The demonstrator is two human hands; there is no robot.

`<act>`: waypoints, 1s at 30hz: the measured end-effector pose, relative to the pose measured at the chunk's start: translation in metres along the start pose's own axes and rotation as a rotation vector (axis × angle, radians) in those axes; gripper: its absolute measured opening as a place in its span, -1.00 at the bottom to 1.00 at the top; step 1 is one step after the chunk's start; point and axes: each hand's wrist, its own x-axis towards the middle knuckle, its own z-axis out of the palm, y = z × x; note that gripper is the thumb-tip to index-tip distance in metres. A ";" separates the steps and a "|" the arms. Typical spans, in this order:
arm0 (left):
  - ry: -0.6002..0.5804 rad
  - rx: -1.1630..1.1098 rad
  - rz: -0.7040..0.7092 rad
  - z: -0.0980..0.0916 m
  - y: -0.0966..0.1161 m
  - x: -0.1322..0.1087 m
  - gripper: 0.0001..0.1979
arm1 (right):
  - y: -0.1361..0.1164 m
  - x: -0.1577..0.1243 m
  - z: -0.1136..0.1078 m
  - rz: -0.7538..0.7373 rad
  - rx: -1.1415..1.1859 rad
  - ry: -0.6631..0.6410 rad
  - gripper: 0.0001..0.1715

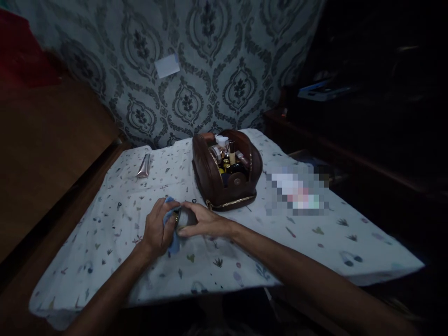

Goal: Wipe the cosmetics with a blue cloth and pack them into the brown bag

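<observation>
My left hand (156, 229) is closed around a blue cloth (174, 246), which it presses against the left side of a small round container (186, 218). Thumb and fingers of my right hand (206, 222) curve around the container's other side and grip it. The container has a pale body and a dark, gold-looking edge; its exact kind is hard to make out in the dim light. Just beyond my hands stands a brown toiletry bag (224, 198), unzipped at the top. Several cosmetic bottles and jars (227, 156) fill it, one with a white cap.
A metallic pink tube (143, 165) lies at the back left of the white patterned cloth (122, 219) covering the surface. At the right is a pixelated item (297, 191). Patterned wallpaper (210, 70) rises behind, with a wooden panel (52, 149) to the left.
</observation>
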 end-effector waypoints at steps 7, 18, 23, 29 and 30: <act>0.008 -0.140 -0.496 0.010 0.010 0.001 -0.56 | 0.010 0.001 0.010 -0.240 -0.519 0.301 -0.22; 0.030 -0.057 -0.247 0.004 0.000 0.001 -0.58 | 0.011 0.011 0.015 0.042 0.315 0.267 -0.37; 0.010 -0.066 -0.246 0.000 0.000 0.002 -0.61 | 0.015 0.011 0.018 0.113 0.490 0.141 -0.24; 0.016 -0.107 -0.346 0.002 0.004 0.012 -0.63 | 0.009 0.003 0.022 0.003 0.344 0.239 -0.21; 0.025 -0.101 -0.342 0.003 0.004 0.013 -0.63 | 0.011 0.004 0.023 0.009 0.370 0.243 -0.24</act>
